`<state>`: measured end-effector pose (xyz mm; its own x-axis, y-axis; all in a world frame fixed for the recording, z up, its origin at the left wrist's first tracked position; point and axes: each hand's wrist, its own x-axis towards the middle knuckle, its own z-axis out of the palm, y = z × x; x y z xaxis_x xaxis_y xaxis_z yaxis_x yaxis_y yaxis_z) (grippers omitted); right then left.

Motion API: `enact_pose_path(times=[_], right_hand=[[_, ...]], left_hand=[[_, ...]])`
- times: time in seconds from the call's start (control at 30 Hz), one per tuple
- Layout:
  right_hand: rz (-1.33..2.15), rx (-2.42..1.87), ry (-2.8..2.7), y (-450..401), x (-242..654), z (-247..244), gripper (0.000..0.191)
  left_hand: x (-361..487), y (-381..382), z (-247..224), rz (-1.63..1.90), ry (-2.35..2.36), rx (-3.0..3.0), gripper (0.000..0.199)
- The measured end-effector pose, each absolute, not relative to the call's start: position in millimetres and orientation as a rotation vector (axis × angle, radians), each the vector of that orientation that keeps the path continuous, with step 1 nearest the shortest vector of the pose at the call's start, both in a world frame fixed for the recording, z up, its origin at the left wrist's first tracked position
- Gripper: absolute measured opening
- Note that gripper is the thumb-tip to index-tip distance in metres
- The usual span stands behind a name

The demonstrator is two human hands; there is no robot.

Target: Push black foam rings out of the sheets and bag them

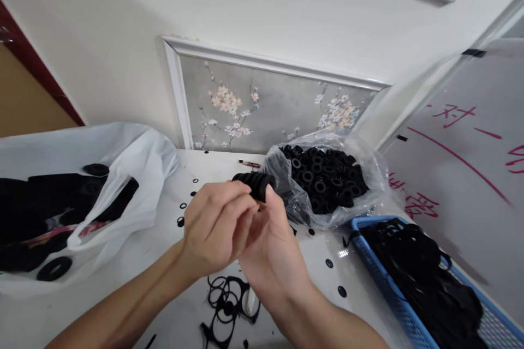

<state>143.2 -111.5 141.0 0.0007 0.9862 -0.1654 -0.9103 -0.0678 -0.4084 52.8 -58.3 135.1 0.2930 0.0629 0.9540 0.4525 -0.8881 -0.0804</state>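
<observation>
A white counter (180, 327) meets a pale wall (245, 11) holding a framed floral panel (282, 101); a whiteboard (487, 223) with red writing (454, 113) stands right.

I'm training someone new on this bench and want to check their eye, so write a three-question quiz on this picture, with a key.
1. What do the bare left hand and bare right hand hold between them?
2. True or false: in the picture, the clear plastic bag is right of the white plastic bag.
3. Where in the picture is the rectangular blue plastic basket? A upper left; B lower right; C upper right.

Key: 1. A stack of round black pieces. 2. True. 3. B.
</observation>
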Motion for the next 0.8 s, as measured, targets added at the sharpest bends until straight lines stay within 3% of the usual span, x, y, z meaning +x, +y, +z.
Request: enact_pose_path(times=[0.33, 0.8], right_hand=[[1.895, -0.435, 0.015, -115.9, 154.2, 153.9, 0.041], [1.982, -0.485, 0.041, -116.4, 160.0, 161.2, 0.059]], left_hand=[[34.4, -66.5, 145.4, -1.590, -0.474, -2.321, 0.011], [37.7, -61.0, 139.7, -1.437, -0.254, -2.354, 0.012]])
